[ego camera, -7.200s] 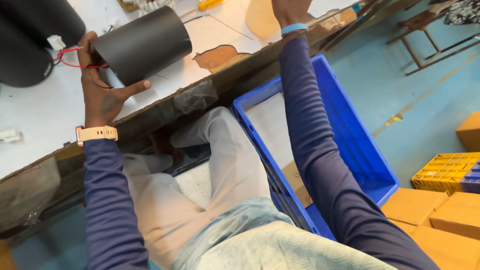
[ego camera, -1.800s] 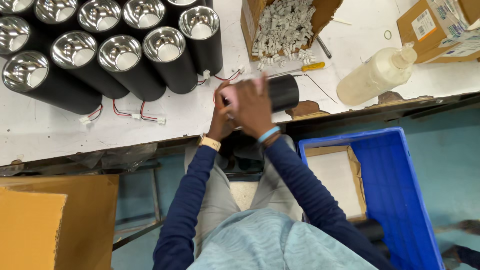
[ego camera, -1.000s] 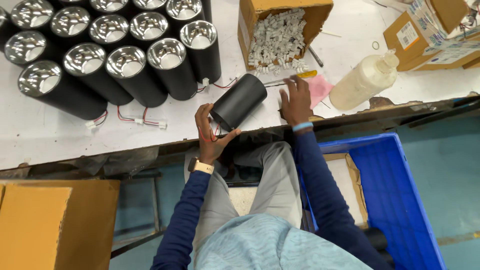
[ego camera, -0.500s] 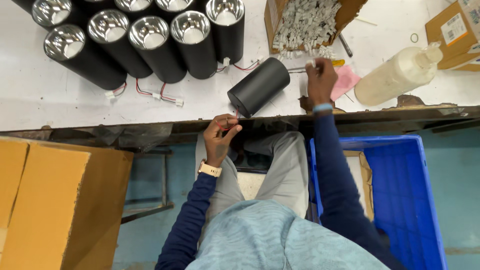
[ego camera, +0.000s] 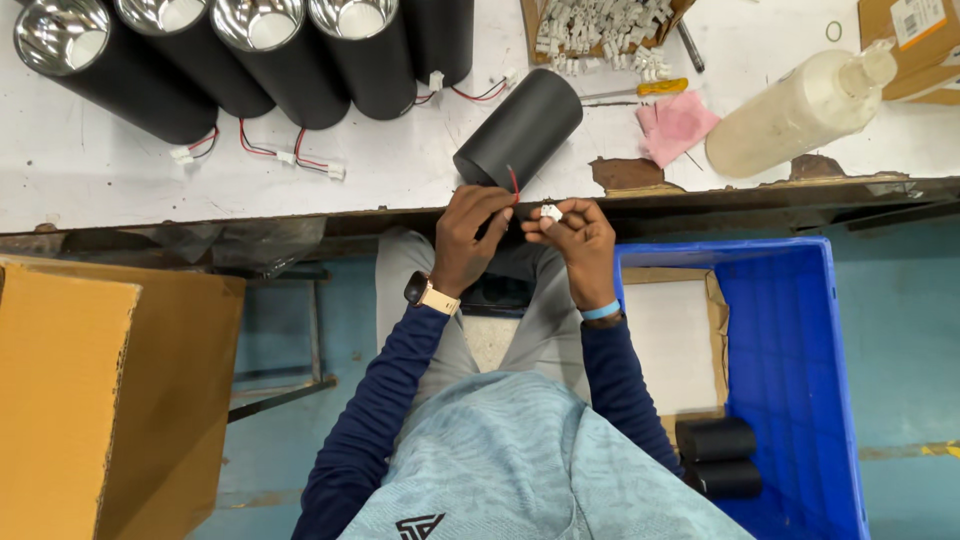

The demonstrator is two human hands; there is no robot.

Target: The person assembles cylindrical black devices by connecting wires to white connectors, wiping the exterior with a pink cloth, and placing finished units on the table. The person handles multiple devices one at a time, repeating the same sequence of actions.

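While our left hand (ego camera: pixel 470 235) pinches the red wire (ego camera: pixel 514 184) of the black cylinder lamp (ego camera: pixel 518 130) at the desk's (ego camera: pixel 400 180) front edge, our right hand (ego camera: pixel 572 232) clamps a white connector (ego camera: pixel 550 212).

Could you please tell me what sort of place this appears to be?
Probably a small light-fitting assembly workshop: black cylindrical lamp housings with wired connectors stand in rows on a worn white workbench, beside a carton of white connectors and a blue plastic crate.

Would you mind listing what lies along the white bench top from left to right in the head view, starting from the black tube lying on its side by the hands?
Black tube lying on its side → yellow-handled screwdriver → pink cloth → cream plastic bottle on its side → cardboard box at the right edge.
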